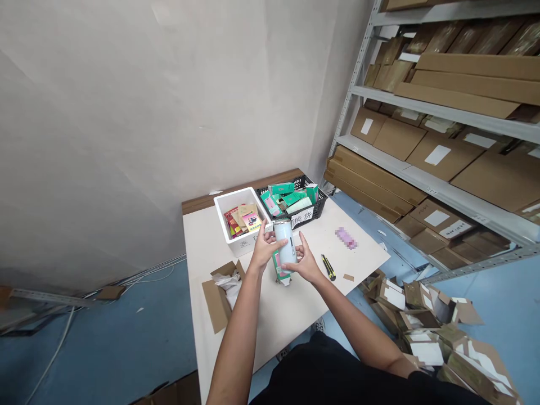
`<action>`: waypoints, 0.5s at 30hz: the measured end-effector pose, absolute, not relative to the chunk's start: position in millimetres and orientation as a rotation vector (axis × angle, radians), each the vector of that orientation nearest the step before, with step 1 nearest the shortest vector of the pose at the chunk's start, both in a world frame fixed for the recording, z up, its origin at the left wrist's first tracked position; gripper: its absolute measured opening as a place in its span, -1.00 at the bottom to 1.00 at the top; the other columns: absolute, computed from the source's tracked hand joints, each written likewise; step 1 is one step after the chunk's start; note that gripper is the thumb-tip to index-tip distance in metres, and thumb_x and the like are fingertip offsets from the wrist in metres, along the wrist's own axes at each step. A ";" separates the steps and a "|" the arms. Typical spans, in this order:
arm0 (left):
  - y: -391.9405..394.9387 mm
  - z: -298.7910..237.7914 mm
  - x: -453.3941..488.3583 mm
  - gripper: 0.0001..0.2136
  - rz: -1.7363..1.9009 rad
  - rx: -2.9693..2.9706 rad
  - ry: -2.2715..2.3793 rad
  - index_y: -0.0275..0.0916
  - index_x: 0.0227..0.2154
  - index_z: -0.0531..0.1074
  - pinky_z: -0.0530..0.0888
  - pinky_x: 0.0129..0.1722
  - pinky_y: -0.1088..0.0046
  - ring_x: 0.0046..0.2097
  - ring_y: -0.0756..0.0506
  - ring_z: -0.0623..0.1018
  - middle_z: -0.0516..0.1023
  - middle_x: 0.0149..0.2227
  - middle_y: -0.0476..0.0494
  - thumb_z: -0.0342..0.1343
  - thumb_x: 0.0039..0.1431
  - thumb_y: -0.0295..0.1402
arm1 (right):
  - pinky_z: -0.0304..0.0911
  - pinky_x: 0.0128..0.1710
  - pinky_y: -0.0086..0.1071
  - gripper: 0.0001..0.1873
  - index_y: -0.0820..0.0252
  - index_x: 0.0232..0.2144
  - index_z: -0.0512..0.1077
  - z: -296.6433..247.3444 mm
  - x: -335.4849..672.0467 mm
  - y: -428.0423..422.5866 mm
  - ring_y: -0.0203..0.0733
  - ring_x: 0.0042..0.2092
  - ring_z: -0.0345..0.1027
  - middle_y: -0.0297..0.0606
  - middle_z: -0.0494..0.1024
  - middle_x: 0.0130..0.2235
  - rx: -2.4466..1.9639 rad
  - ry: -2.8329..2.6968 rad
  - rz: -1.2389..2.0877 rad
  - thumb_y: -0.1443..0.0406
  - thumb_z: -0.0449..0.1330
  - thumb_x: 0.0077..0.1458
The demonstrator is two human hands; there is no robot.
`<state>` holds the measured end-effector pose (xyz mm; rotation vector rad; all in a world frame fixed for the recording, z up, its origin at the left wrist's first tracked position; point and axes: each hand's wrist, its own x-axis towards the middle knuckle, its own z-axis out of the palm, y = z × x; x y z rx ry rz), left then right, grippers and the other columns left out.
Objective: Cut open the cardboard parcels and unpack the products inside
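Note:
Above the table, a pale blue tumbler [286, 242] with a dark rim and dark print on its side is held between both hands, slightly tilted. My left hand [264, 246] is closed on its left side, fingers near the upper part. On its lower right, my right hand [306, 262] grips it, thumb across the front near the base. Below and partly hidden behind it lies a green and pink box [282, 274]. To the left stands an opened cardboard box [216, 306] with white paper inside.
A white foam bin [243, 245] with booklets and a black basket [319, 207] of green boxes stand at the table's back. A utility knife [328, 268] and a cardboard scrap [348, 277] lie at right. Shelves [442, 107] of cartons rise beyond; discarded boxes [422, 320] cover the floor.

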<state>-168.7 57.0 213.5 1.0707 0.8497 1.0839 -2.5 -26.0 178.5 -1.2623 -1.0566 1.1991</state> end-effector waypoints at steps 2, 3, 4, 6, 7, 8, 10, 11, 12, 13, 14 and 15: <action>57.8 210.5 -169.1 0.26 1.060 1.062 0.813 0.02 0.54 -0.18 0.54 0.05 0.22 -0.06 -0.13 0.64 0.58 -0.06 -0.12 0.56 -0.10 -0.25 | 0.48 -0.03 -0.12 0.58 -0.20 0.55 -0.31 177.1 -2.4 -25.7 -0.05 -0.03 0.49 -0.23 0.46 0.01 -1.212 -1.064 1.277 0.20 0.62 -0.26; 58.4 208.6 -168.7 0.24 1.047 1.059 0.789 0.02 0.54 -0.20 0.53 0.06 0.22 -0.05 -0.13 0.64 0.59 -0.05 -0.12 0.54 -0.06 -0.23 | 0.48 -0.03 -0.12 0.56 -0.22 0.55 -0.33 176.2 -2.0 -25.6 -0.05 -0.04 0.50 -0.23 0.47 0.03 -1.185 -1.065 1.317 0.20 0.60 -0.23; 59.2 206.3 -167.8 0.22 1.035 1.063 0.776 0.03 0.54 -0.20 0.53 0.08 0.22 -0.01 -0.13 0.63 0.58 -0.02 -0.14 0.53 -0.03 -0.22 | 0.48 -0.04 -0.12 0.54 -0.23 0.55 -0.33 175.0 -1.3 -25.5 -0.06 -0.05 0.51 -0.23 0.47 0.03 -1.170 -1.061 1.340 0.20 0.59 -0.20; 61.2 200.8 -163.8 0.20 1.000 1.084 0.792 0.06 0.54 -0.19 0.52 0.10 0.23 0.05 -0.14 0.61 0.56 0.04 -0.16 0.52 -0.02 -0.21 | 0.49 -0.06 -0.12 0.53 -0.24 0.55 -0.31 171.4 2.1 -25.2 -0.06 -0.08 0.52 -0.24 0.48 0.01 -1.183 -1.050 1.328 0.19 0.59 -0.20; 62.3 197.5 -161.0 0.20 0.980 1.095 0.812 0.06 0.54 -0.18 0.53 0.10 0.23 0.06 -0.15 0.60 0.55 0.04 -0.16 0.53 -0.03 -0.21 | 0.48 -0.05 -0.10 0.53 -0.23 0.55 -0.29 169.1 5.1 -24.6 -0.05 -0.08 0.52 -0.24 0.48 0.00 -1.199 -1.054 1.312 0.18 0.60 -0.21; 63.5 193.8 -157.8 0.21 0.961 1.100 0.832 0.06 0.54 -0.17 0.54 0.08 0.23 0.05 -0.15 0.60 0.56 0.02 -0.15 0.54 -0.04 -0.21 | 0.47 -0.01 -0.06 0.53 -0.23 0.55 -0.27 166.7 9.3 -23.6 -0.02 -0.05 0.52 -0.22 0.48 0.01 -1.212 -1.069 1.299 0.17 0.61 -0.22; 66.0 185.0 -151.0 0.22 0.945 1.085 0.855 0.03 0.54 -0.16 0.56 0.04 0.24 0.00 -0.14 0.62 0.58 -0.03 -0.13 0.55 -0.06 -0.22 | 0.37 0.14 0.06 0.50 -0.21 0.55 -0.23 162.8 21.5 -18.7 0.07 0.11 0.46 -0.16 0.48 0.09 -1.231 -1.125 1.276 0.14 0.61 -0.21; 67.3 179.7 -147.7 0.22 0.949 1.067 0.861 0.02 0.54 -0.15 0.56 0.03 0.25 -0.01 -0.14 0.62 0.58 -0.05 -0.12 0.55 -0.07 -0.23 | 0.29 0.22 0.12 0.46 -0.21 0.55 -0.20 161.7 29.3 -14.2 0.11 0.22 0.39 -0.12 0.46 0.16 -1.238 -1.156 1.258 0.12 0.60 -0.18; 68.6 173.8 -144.8 0.23 0.955 1.046 0.871 0.00 0.54 -0.14 0.56 0.02 0.26 -0.02 -0.14 0.62 0.59 -0.05 -0.13 0.55 -0.08 -0.24 | 0.20 0.28 0.17 0.39 -0.21 0.54 -0.16 161.3 37.9 -8.0 0.14 0.33 0.28 -0.08 0.42 0.24 -1.244 -1.178 1.232 0.10 0.58 -0.13; 69.8 167.3 -142.0 0.23 0.951 1.025 0.889 -0.01 0.54 -0.13 0.56 0.01 0.28 -0.03 -0.13 0.63 0.60 -0.06 -0.13 0.56 -0.10 -0.26 | 0.13 0.32 0.18 0.30 -0.21 0.53 -0.11 161.3 46.9 0.2 0.14 0.40 0.16 -0.07 0.35 0.32 -1.245 -1.196 1.203 0.08 0.54 -0.06; 70.8 160.0 -139.4 0.24 0.935 1.003 0.911 -0.03 0.54 -0.12 0.56 0.00 0.28 -0.05 -0.13 0.63 0.60 -0.06 -0.14 0.57 -0.11 -0.27 | 0.09 0.34 0.17 0.19 -0.22 0.52 -0.03 161.5 55.7 10.0 0.13 0.45 0.08 -0.08 0.27 0.39 -1.240 -1.213 1.183 0.06 0.50 0.00; 71.6 152.2 -136.8 0.24 0.908 0.979 0.932 -0.04 0.54 -0.12 0.56 0.00 0.28 -0.06 -0.13 0.64 0.61 -0.07 -0.14 0.57 -0.12 -0.27 | 0.09 0.35 0.15 0.08 -0.23 0.49 0.05 161.3 64.0 21.2 0.12 0.46 0.04 -0.11 0.20 0.44 -1.225 -1.238 1.183 0.05 0.47 0.05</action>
